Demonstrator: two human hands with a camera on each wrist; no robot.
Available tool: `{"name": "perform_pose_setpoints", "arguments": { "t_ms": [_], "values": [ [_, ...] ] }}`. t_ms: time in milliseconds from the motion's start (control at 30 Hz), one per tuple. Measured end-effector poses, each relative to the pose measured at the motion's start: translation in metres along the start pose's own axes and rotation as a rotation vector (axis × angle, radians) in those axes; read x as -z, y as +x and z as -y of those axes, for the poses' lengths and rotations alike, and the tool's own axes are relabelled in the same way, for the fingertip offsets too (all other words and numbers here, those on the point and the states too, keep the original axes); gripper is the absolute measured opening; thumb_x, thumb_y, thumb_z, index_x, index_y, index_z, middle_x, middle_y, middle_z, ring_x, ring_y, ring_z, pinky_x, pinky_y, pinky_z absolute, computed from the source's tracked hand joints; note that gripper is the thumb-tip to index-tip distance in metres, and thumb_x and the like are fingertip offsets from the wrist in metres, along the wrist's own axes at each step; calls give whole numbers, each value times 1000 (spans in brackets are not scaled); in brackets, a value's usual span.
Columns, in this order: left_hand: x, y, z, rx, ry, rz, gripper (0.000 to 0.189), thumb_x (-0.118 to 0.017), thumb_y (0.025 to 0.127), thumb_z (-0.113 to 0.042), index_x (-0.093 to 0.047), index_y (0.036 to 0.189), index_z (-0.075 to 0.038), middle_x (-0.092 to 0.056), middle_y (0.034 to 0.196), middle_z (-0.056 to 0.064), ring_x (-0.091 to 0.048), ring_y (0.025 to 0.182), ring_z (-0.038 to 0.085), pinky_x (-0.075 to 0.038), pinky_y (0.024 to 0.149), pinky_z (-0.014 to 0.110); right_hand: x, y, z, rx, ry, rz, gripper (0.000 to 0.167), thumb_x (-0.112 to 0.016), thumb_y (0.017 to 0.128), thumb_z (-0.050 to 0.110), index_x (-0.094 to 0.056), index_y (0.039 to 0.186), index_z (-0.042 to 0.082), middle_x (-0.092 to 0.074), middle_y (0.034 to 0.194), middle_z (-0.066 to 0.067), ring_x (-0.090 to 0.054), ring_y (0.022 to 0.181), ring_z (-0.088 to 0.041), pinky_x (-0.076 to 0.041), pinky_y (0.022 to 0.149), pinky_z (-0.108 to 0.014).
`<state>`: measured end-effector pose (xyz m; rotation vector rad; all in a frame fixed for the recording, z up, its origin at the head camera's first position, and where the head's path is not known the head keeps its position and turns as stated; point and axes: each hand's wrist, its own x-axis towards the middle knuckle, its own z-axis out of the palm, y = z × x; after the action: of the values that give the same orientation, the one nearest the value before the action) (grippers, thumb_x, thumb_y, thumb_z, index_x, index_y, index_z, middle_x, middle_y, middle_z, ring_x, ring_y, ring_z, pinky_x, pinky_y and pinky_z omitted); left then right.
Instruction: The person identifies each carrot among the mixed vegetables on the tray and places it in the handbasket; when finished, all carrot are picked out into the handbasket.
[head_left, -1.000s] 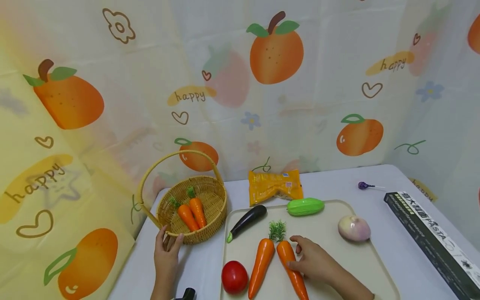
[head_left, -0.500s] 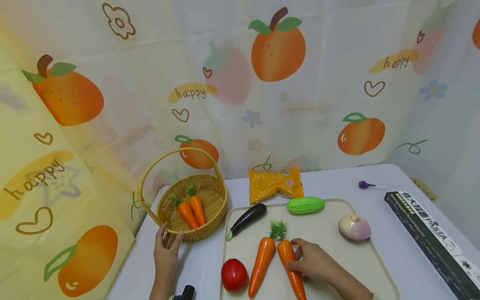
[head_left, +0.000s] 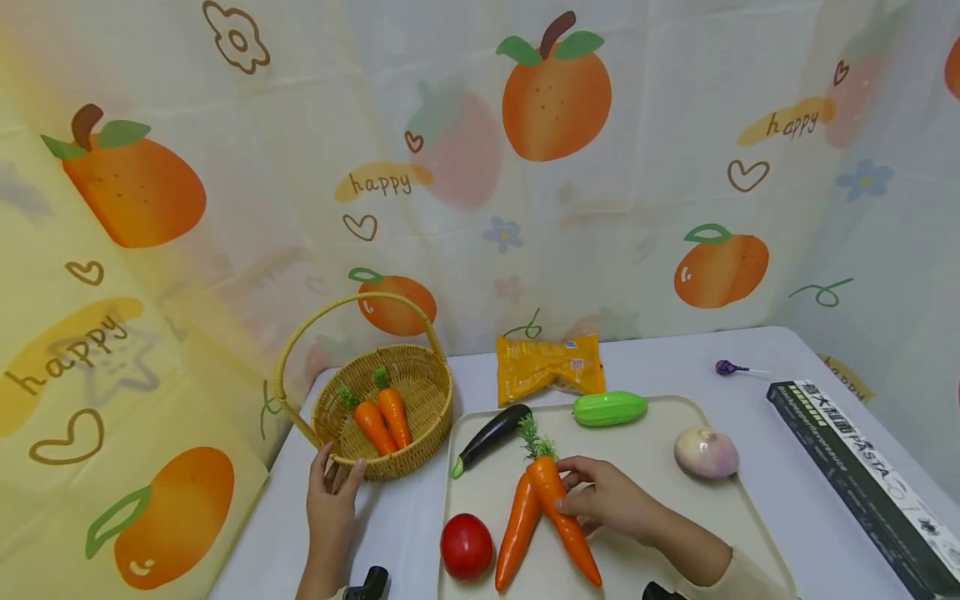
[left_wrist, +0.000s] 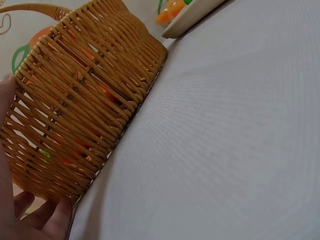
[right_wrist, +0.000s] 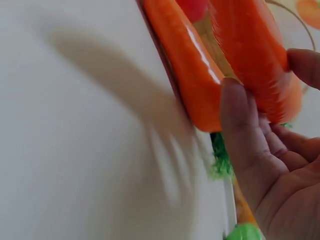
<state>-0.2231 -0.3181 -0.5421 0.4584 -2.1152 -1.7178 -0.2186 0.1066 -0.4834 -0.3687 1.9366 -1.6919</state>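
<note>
My right hand (head_left: 611, 502) grips a large orange carrot (head_left: 564, 521) with a green leafy top, thumb on one side and fingers on the other. In the right wrist view this carrot (right_wrist: 255, 55) is raised above the tray, its shadow falling there. A second large carrot (head_left: 519, 533) lies on the beige tray (head_left: 645, 467), partly covered by the held one in the head view. My left hand (head_left: 332, 496) holds the near left side of a wicker basket (head_left: 438, 433), thumb and fingers (left_wrist: 61, 215) around its wall. Two smaller carrots (head_left: 392, 412) lie inside the basket.
On the tray are a red tomato (head_left: 467, 547), an eggplant (head_left: 491, 437), a green cucumber-like vegetable (head_left: 609, 409) and a purple-white onion (head_left: 707, 453). Behind it lies an orange packet (head_left: 550, 368). A lollipop (head_left: 726, 367) and a long pasta box (head_left: 862, 483) are at the right.
My right hand has closed on the right-hand large carrot, lifted it and shifted it left across the other carrot's top. My left hand stays at the basket.
</note>
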Motion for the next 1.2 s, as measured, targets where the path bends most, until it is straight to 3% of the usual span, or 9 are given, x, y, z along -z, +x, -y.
{"name": "perform_pose_setpoints", "arguments": {
  "t_ms": [300,533,633,767,967,1200],
  "values": [
    [0,2,-1,-17,-12,17,76,-71,90,-32,-30,152,-15,-18,159,7,-32,138,34,-42,84,8,-8,25,21,50,-61,59,55,-73,87,15,-50,134,-1,-57,106,-12,-63,82,-24,-58,63,-41],
    [-1,2,-3,-4,-3,27,77,-71,89,-36,-30,152,-18,-22,158,10,-34,138,32,-43,90,15,-8,47,36,88,-106,65,53,-73,88,15,-51,134,0,-58,106,-12,-64,79,-25,-58,63,-40],
    [0,0,-3,-8,2,27,75,-70,91,-32,-30,152,-18,-24,156,14,-34,137,32,-42,93,18,-13,56,40,102,-135,60,53,-74,87,17,-51,133,0,-58,105,-11,-63,80,-24,-58,66,-40],
    [2,-2,-3,-9,0,20,73,-70,92,-29,-30,152,-17,-26,155,14,-35,137,32,-42,89,12,-22,72,45,96,-164,46,53,-75,86,19,-53,132,3,-58,105,-9,-61,85,-23,-58,69,-39],
    [4,-3,-5,-11,-23,10,73,-70,92,-26,-30,152,-16,-24,156,14,-34,137,33,-42,86,9,-37,98,54,101,-146,71,51,-73,88,17,-53,133,5,-59,105,-10,-62,86,-24,-58,64,-40],
    [1,-2,-2,6,-14,6,72,-70,92,-28,-31,151,-19,-21,158,6,-31,139,29,-42,95,24,-51,119,75,96,-161,61,49,-75,87,17,-55,131,8,-58,104,-9,-65,82,-24,-59,65,-40]
  ]
}}
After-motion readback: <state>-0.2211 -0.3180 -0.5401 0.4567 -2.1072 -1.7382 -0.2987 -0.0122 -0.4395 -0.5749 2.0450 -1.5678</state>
